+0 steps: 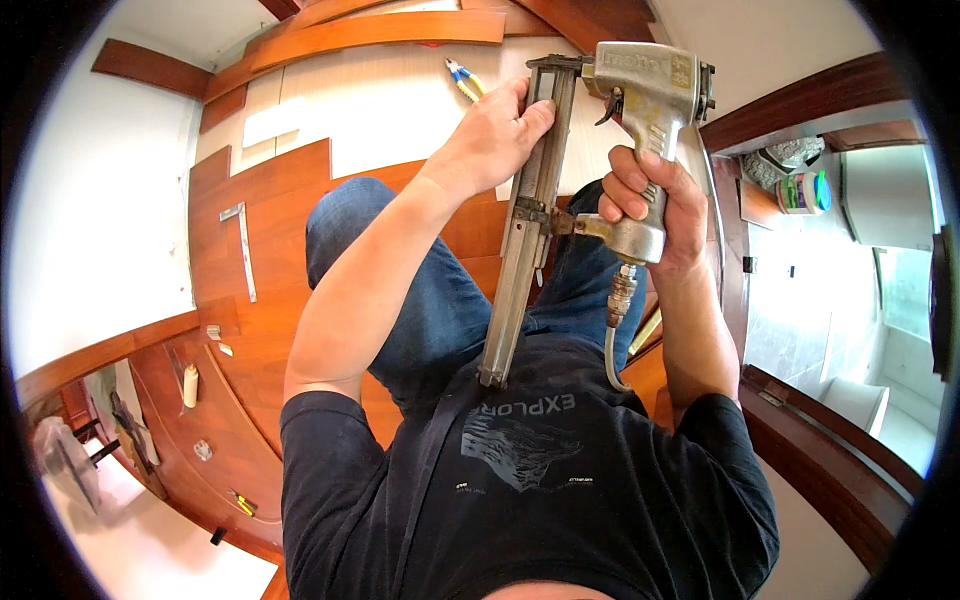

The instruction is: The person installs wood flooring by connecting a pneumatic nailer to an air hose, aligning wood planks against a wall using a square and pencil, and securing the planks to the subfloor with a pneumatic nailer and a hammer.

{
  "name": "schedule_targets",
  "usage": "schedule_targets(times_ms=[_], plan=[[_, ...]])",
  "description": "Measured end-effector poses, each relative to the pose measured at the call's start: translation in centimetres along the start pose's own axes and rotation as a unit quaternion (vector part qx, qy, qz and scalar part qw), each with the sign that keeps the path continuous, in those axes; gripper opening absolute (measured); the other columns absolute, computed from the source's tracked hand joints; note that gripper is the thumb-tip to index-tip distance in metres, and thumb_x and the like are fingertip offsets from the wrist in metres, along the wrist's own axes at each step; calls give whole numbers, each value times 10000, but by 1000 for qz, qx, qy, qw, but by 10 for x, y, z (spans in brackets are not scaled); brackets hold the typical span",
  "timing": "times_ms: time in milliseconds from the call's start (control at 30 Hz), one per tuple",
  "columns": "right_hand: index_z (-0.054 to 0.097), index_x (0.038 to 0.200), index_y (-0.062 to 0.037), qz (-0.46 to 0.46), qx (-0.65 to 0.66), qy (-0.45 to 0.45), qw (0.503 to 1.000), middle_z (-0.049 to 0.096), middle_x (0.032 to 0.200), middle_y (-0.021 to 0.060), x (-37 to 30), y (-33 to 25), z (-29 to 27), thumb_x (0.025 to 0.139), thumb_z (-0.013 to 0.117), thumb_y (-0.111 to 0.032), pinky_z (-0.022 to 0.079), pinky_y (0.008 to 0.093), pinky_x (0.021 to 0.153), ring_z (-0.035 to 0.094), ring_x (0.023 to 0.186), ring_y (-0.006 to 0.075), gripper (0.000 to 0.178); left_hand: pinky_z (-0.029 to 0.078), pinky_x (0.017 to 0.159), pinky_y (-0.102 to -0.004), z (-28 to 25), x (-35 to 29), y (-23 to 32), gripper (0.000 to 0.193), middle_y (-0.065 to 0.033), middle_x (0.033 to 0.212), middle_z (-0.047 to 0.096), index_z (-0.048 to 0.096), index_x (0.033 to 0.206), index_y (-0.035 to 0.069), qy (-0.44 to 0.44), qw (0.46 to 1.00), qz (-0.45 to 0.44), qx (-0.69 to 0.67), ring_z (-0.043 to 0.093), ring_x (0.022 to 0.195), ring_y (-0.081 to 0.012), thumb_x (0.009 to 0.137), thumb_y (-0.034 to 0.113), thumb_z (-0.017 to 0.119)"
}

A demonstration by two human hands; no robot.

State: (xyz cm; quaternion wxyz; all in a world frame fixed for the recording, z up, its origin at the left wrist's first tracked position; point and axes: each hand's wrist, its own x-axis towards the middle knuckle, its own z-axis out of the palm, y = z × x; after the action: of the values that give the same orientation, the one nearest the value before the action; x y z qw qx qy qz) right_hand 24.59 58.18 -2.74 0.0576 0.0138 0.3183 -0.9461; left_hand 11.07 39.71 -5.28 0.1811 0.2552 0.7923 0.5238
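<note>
A silver pneumatic nail gun (pixel 648 85) is held up in front of my chest and knees. My right hand (pixel 675 205) is wrapped round its grip, below the trigger. With fingers and thumb closed, my left hand (pixel 500 140) holds the upper end of the long metal magazine (pixel 518 265), near the gun's nose. The magazine's lower end reaches my black shirt. From the bottom of the grip, a brass-coloured coupling (pixel 622 290) leads to a pale air hose (pixel 610 355). The inside of the magazine cannot be made out.
Pliers (pixel 461 78) lie on the pale underlay ahead, near loose reddish planks (pixel 380 33). On the laid wood floor (pixel 275 225) at left is a metal square (pixel 243 250). A pale bottle (pixel 190 385) and yellow-handled pliers (pixel 242 502) are lower left. A lidded tub (pixel 800 193) stands beyond the doorway at right.
</note>
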Motion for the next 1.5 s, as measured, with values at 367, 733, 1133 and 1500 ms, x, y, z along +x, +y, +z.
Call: schedule_targets(times_ms=[367, 733, 1133, 1500], plan=[[475, 1124, -11, 0, 26, -19, 999, 466, 783, 7, -10, -4, -8, 1023, 571, -205, 532, 349, 692, 510, 635, 105, 239, 569, 845, -280, 5, 5, -1, 347, -69, 1093, 724, 616, 1268, 64, -37, 993, -35, -105, 682, 1008, -108, 1078, 347, 549], [512, 1016, -32, -11, 106, -2, 994, 451, 766, 0, -13, -8, -21, 1045, 527, -189, 525, 353, 710, 506, 641, 108, 161, 574, 860, -330, -5, -25, 11, 571, -102, 1146, 698, 459, 1469, 1, -169, 976, -76, -110, 691, 1012, -176, 1018, 296, 646], [499, 1289, -6, -36, 154, -5, 987, 444, 791, -2, -13, -5, -35, 1047, 530, -189, 516, 342, 722, 497, 675, 109, 305, 494, 1044, -359, -22, -53, 20, 615, -200, 1367, 576, 388, 1515, -40, -108, 994, -27, -5, 570, 1277, -255, 1074, 370, 516], [512, 1217, -84, -120, 227, 21, 966, 461, 800, -21, -5, 2, -40, 1036, 551, -195, 508, 358, 773, 504, 702, 104, 216, 363, 1163, -445, 16, -137, 33, 645, -255, 1446, 531, 496, 1413, -44, 179, 958, 222, 45, 499, 1376, -356, 1052, 490, 513]])
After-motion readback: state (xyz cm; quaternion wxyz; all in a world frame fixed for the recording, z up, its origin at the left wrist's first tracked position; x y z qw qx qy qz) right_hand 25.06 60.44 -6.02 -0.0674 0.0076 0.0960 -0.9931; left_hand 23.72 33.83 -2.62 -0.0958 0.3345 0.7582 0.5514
